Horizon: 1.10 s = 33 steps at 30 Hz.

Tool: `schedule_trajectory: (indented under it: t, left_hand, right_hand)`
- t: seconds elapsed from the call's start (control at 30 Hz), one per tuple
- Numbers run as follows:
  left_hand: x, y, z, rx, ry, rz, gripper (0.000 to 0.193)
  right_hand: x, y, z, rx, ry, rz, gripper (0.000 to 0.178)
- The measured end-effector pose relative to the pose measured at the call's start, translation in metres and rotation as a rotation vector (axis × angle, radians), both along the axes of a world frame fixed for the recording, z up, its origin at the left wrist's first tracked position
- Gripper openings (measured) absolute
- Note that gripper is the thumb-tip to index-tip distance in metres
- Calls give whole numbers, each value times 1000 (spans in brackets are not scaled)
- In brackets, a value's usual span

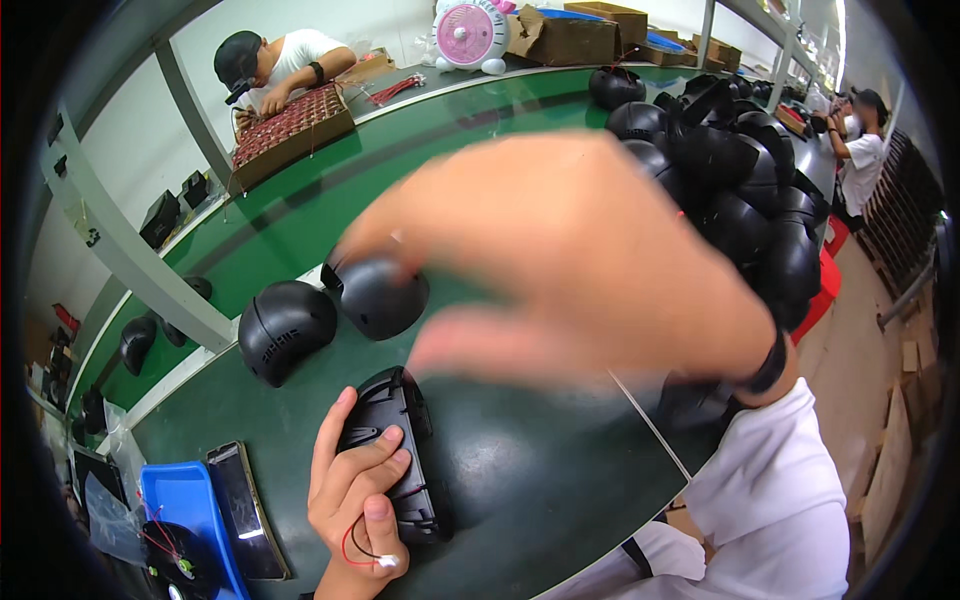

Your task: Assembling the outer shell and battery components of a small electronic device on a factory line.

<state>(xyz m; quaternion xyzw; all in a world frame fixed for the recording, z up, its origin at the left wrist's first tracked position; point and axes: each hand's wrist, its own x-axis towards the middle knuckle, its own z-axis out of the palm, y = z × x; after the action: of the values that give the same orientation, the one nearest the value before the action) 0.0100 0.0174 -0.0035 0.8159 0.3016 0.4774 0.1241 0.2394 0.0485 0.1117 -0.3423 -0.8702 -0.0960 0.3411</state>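
Observation:
My left hand is closed on a black plastic shell, which is turned so its ribbed inner side shows. A red and a black wire with a small white connector lie across that hand near the thumb. My right hand, smeared by motion, reaches across the middle of the view. Its fingertips are over or beside a rounded black shell; I cannot tell whether they grip it. Left of that one, a second rounded black shell with slots rests near the bench edge.
A big heap of black shells stands at the right. At lower left are a blue tray and a phone. A metal post rises at the left. Across the green belt, a person works over a box.

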Motion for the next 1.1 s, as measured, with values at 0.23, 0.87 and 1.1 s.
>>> schedule_trajectory:
  t: [0.23,0.87,1.1]
  left_hand:
    - [-11,-5,-1,-58,14,-39,52]
    - [-13,-6,-4,-261,-138,-89,45]
    - [-16,-3,-11,-270,-207,-113,50]
  right_hand:
    - [119,76,-26,-497,-303,-674,21]
    - [123,93,-71,-378,-276,-950,21]
    - [142,73,-16,186,388,-471,20]
